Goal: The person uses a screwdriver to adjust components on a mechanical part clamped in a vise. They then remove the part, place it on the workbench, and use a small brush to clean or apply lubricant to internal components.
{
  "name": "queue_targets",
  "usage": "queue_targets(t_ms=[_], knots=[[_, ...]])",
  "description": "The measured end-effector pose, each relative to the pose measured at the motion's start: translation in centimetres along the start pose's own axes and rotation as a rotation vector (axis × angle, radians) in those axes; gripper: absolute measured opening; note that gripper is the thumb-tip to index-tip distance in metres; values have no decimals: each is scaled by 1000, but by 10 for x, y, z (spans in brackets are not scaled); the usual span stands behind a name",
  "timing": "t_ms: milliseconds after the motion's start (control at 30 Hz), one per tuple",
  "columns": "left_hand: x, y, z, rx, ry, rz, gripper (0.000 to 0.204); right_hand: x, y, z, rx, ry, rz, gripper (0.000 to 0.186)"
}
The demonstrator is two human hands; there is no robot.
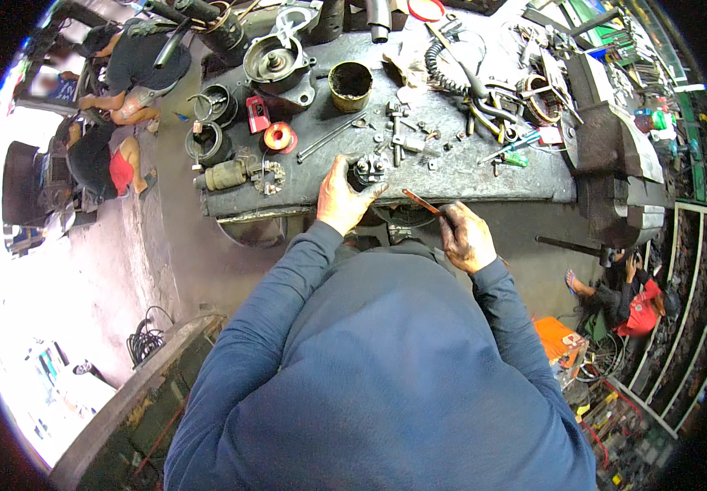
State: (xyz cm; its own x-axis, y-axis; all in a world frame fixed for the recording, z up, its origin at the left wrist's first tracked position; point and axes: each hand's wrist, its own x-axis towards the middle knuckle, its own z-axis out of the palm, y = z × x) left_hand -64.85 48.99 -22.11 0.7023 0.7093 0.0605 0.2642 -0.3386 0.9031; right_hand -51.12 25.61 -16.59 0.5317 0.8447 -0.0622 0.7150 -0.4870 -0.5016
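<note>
My left hand (342,198) is curled round a small dark cylindrical part (370,169) with bright metal studs on its top, at the bench's near edge. It looks like a solenoid, though my fingers hide part of its side. A thin copper-coloured strip (421,202) is pinched in my right hand (466,236), its free end slanting up and left towards the part. The strip's tip is apart from the part. Just beyond lie loose bolts and small metal fittings (400,135) on the dark workbench (501,186). A long thin metal rod (327,141) lies to their left.
At the bench's left stand a metal housing (275,61), a dark-filled can (350,88), a red-rimmed spool (280,137) and a cylindrical motor part (226,175). A heavy vise (619,159) occupies the right end. Pliers and cables (484,102) crowd the back. People sit at left and right.
</note>
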Motion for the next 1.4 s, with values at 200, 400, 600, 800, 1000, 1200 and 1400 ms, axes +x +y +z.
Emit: queue_targets(t_ms=[200, 400, 600, 800, 1000, 1200, 1400], knots=[[-5, -8, 11, -130, 11, -159, 52, 40, -7, -10, -89, -4, -274, 50], [-11, -11, 20, -235, 54, -182, 47, 61, 0, 0, -164, 9, -407, 52], [-15, -8, 25, -257, 161, -204, 54, 72, 0, 5, -179, -88, -489, 51], [-18, -1, 24, -266, 177, -238, 53, 89, -6, -7, -173, -142, -528, 58], [-16, 7, 24, -280, 161, -244, 51, 92, -12, -22, -216, -302, -511, 60], [-14, 13, 21, -242, 143, -246, 51, 93, -3, -19, -96, -276, -511, 60], [-14, 4, 21, -150, 145, -213, 52, 88, -10, -10, -68, -109, -511, 49]])
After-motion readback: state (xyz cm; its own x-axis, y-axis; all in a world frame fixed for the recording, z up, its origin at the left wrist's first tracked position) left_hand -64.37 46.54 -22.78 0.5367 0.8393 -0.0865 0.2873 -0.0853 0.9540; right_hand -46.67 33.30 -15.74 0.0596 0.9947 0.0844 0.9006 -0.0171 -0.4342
